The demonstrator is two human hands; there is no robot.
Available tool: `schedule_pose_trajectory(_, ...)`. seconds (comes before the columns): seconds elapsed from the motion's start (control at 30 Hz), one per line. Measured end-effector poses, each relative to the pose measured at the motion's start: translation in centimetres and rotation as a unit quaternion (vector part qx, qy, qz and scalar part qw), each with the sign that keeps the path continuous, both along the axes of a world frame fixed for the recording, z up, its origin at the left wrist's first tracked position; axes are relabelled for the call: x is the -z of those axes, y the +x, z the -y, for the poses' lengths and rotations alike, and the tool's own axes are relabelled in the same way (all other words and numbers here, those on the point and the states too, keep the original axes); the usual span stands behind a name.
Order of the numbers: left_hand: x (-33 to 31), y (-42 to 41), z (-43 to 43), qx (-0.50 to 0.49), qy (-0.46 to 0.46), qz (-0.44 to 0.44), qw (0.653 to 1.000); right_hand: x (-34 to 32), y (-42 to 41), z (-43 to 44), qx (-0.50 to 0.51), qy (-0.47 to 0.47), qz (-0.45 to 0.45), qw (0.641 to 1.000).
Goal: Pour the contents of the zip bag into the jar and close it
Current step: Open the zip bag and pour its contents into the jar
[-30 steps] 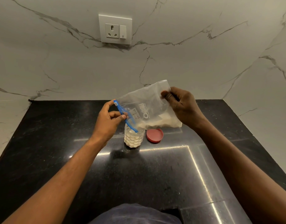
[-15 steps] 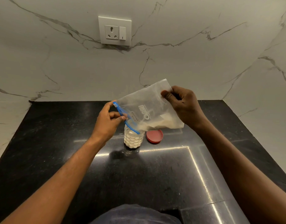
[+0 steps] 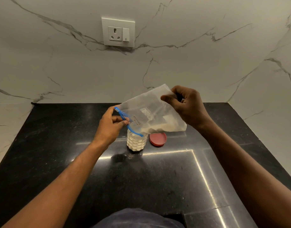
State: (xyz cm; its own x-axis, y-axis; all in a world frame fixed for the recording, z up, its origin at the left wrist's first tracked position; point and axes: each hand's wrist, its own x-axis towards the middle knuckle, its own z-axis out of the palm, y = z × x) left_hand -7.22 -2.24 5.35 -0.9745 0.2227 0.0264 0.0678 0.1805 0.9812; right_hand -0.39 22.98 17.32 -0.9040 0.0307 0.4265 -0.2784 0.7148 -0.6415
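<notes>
Zip bag (image 3: pixel 151 111): limp, light, slippery film. Left hand (image 3: pixel 111 125) fingers pinching blue zip edge over jar (image 3: pixel 136 141); right hand (image 3: pixel 187 106) pinching raised bottom corner. Judged best holds.

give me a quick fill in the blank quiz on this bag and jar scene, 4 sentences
1. The clear plastic zip bag is tilted with its blue zip edge over the mouth of the ____.
2. The round red lid lies on the black ____.
3. The right hand pinches the bag's raised ____.
4. The textured clear jar holds a ____ powder.

Missing words: jar; countertop; corner; white
</notes>
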Motion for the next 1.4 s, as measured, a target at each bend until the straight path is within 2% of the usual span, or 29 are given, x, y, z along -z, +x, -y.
schedule_pose_trajectory(0.43, 0.1, -0.3, 0.3, -0.011, 0.002, 0.013, 1.000, -0.1, -0.4, -0.6, -0.002, 0.010, 0.031, 0.999)
schedule_pose_trajectory(0.73, 0.6, -0.5, 0.1, -0.020, 0.016, 0.047, 0.999, 1.8, 1.5, -2.3, 0.021, -0.099, 0.202, 0.974)
schedule_pose_trajectory(0.87, 1.0, -0.6, 0.2, -0.023, 0.022, 0.064, 0.997, 3.8, 2.9, -2.7, 0.013, -0.081, 0.272, 0.959)
schedule_pose_trajectory(0.93, 1.0, -0.7, 0.2, -0.021, 0.024, 0.068, 0.997, 5.1, 3.7, -2.8, 0.034, -0.087, 0.234, 0.968)
schedule_pose_trajectory(1.07, 1.0, -0.7, 0.2, -0.021, 0.023, 0.076, 0.997, 6.6, 4.5, -2.2, 0.108, -0.094, 0.099, 0.985)
schedule_pose_trajectory(1.13, 1.1, -0.7, 0.3, -0.025, 0.026, 0.078, 0.996, 6.8, 4.4, -1.5, 0.110, -0.087, 0.084, 0.987)
schedule_pose_trajectory(1.23, 1.0, -0.6, 0.4, -0.033, 0.036, 0.079, 0.996, 7.0, 4.5, -1.1, 0.091, -0.187, 0.090, 0.974)
schedule_pose_trajectory(1.4, 0.9, -0.4, 0.3, -0.037, 0.034, 0.069, 0.996, 7.7, 5.1, -1.3, 0.125, -0.273, 0.054, 0.952)
